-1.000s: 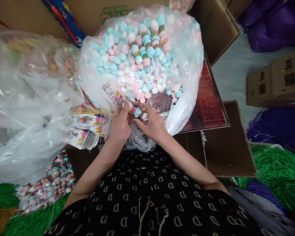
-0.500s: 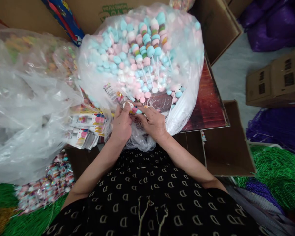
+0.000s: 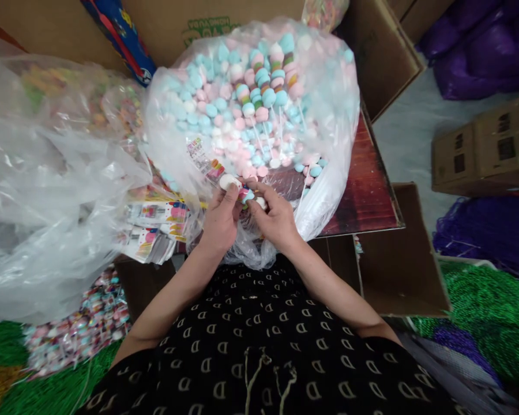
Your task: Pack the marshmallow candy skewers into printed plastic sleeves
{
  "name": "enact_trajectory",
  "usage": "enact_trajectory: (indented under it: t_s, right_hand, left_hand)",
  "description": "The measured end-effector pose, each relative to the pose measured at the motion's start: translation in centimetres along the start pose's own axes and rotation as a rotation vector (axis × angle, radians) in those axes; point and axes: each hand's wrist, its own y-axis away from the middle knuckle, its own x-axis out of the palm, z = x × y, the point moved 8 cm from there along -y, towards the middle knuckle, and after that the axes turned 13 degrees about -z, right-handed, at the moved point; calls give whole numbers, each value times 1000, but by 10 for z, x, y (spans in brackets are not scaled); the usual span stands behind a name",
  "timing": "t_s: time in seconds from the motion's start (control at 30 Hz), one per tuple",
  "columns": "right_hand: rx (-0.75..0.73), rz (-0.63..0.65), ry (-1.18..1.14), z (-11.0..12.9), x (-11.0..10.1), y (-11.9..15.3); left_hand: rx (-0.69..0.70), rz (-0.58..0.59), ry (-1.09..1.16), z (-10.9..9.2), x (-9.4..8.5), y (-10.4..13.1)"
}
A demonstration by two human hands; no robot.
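Over the near edge of the surface, the right hand has curled up from lying flat across the sweets half a second ago, baring a blue marshmallow and a white piece between the hands; this suggests the sweets are being adjusted, not let go. Its grip is pinched, fingertips nearly meeting, on the marshmallow. The left hand has its thumb pressed closed on a printed wrapper, which extends toward the far left. How far the sweets sit inside it I cannot tell. Beyond the hands, a big clear bag holds loose pink, blue and white marshmallows, with finished-looking skewers lying on top. Left of it, another plastic bag contains yellow, green and orange sweets; a wrapper stack lies by the near edge. An open cardboard box stands below the near right corner.
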Motion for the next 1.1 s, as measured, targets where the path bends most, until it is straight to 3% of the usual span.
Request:
enact_trajectory:
  t_s: [0.1,0.23,0.43,0.6,0.83,0.97,1.1]
  right_hand:
    - [-84,-16,90,6,3,3]
    - [-64,-1,64,7,6,3]
    - [114,111,-200,-6,-3,7]
    - [367,284,-336,-23,-5,27]
    - [446,217,-497,-26,-9,29]
    - [392,152,-448,-30,-11,27]
    - [232,-16,-287,-25,-22,26]
  left_hand:
    - [-15,-25,-23,3,-2,3]
    - [11,-20,-32,4,-2,2]
    - [20,-74,3,-4,-6,-11]
    - [12,40,4,-13,5,-7]
    - [-3,203,-20,-40,16,-3]
    - [66,116,44,-53,12,-9]
    - [74,35,68,-48,9,-10]
